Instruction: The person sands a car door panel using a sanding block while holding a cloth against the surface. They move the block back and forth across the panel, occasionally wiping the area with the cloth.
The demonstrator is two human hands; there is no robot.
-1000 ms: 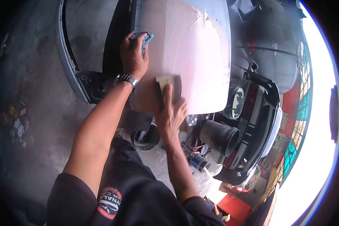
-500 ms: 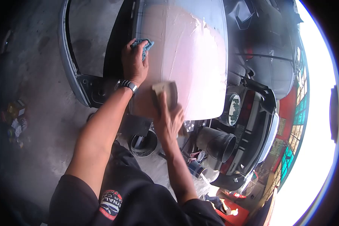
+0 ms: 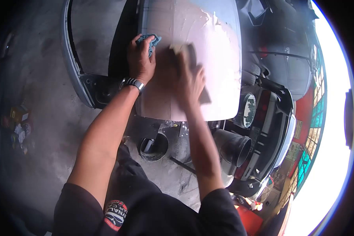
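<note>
On the panel [image 3: 220, 84], our left hand [image 3: 141, 61] holds a blue cloth [image 3: 155, 41]; more right, our right hand [image 3: 190, 82] holds a block [image 3: 191, 56].

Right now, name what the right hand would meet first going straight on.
Beyond the blurred block at its fingers, the right hand seems free to travel up the coated panel as far as the picture shows; whether it would catch the thin surface ridges is unclear.
</note>
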